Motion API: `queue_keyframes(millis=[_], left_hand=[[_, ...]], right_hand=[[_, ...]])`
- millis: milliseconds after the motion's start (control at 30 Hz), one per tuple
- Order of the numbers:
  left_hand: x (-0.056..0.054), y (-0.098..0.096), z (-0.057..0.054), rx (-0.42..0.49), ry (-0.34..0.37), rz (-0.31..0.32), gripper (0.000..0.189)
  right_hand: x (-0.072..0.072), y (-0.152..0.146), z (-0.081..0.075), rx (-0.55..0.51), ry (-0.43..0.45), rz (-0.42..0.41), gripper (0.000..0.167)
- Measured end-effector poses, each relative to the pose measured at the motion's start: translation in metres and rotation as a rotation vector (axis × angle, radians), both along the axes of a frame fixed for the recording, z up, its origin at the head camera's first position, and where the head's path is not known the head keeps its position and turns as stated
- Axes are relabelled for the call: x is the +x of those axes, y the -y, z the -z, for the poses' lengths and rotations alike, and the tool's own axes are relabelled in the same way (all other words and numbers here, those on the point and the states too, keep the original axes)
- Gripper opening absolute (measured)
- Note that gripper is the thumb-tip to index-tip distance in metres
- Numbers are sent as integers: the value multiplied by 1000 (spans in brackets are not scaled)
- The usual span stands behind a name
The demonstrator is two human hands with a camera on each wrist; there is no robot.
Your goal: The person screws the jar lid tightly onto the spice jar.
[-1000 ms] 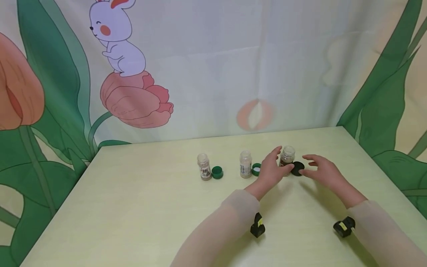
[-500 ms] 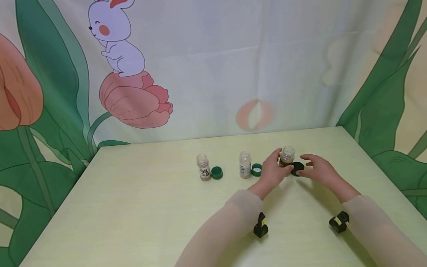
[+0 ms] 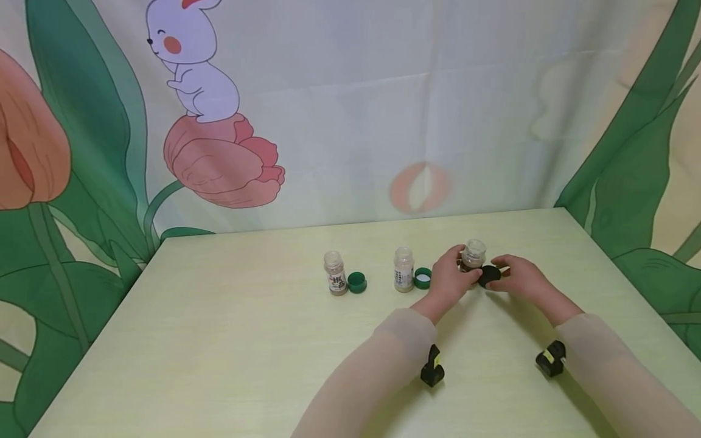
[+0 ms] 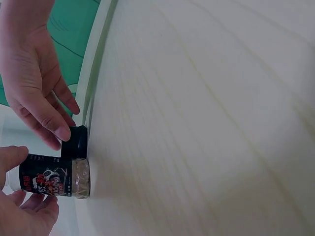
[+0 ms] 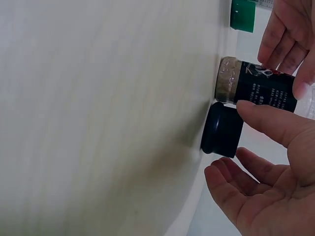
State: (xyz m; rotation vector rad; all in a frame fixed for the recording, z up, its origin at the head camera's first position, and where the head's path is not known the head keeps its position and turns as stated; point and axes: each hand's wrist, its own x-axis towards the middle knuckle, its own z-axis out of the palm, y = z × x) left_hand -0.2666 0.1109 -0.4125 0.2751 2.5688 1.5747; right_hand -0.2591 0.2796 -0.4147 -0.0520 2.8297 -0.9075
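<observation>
My left hand (image 3: 450,278) grips a clear spice jar (image 4: 47,176) with a black label and brown contents, standing uncapped on the table; fingers and thumb lie on either side of its body. Close beside that jar, a black cap (image 5: 224,130) rests on the tabletop. My right hand (image 3: 520,280) has its thumb and index finger at opposite sides of the cap, pinching it, while the other fingers hang loosely below in the right wrist view. The jar's open glass mouth (image 3: 475,248) shows above my left hand.
To the left stand two more uncapped jars, a white-labelled one (image 3: 404,271) and another with dark lettering (image 3: 336,274). Beside each lies a green cap, one (image 3: 423,278) near my left hand, one (image 3: 357,282) farther left. A printed curtain (image 3: 339,121) hangs behind the table.
My right hand has moved left and closed in on the black cap from a short gap away. My left hand stays at the jar, its forearm shifted slightly right.
</observation>
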Motion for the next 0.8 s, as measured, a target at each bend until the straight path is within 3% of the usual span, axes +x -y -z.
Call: queue_keyframes(millis=[233, 800], left_hand=[[-1, 1, 5, 35, 37, -2, 50], [-1, 1, 10, -1, 29, 30, 45]], right_hand=[[-5, 0, 7, 13, -17, -10, 65], [-8, 0, 7, 18, -29, -5, 54]])
